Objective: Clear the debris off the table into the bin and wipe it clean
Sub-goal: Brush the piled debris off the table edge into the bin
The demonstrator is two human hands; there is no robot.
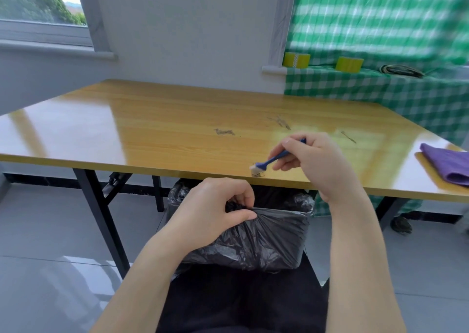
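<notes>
My right hand (pixel 313 161) grips a small blue-handled brush (pixel 272 160), its pale bristles touching the wooden table (pixel 152 129) just inside the front edge. My left hand (pixel 215 211) grips the gathered rim of a black bin bag (pixel 253 238) on a bin under that edge, right below the brush. Dark smears of debris (pixel 224 131) lie mid-table, with thinner streaks (pixel 280 122) farther right. A folded purple cloth (pixel 446 164) sits at the table's right edge.
Black table legs (pixel 99 213) stand left of the bin. Behind the table on the right, a green checked cloth covers a ledge (pixel 355 84) holding two yellow tape rolls (pixel 296 60) and a coiled cable (pixel 401 71). Grey floor tiles surround the bin.
</notes>
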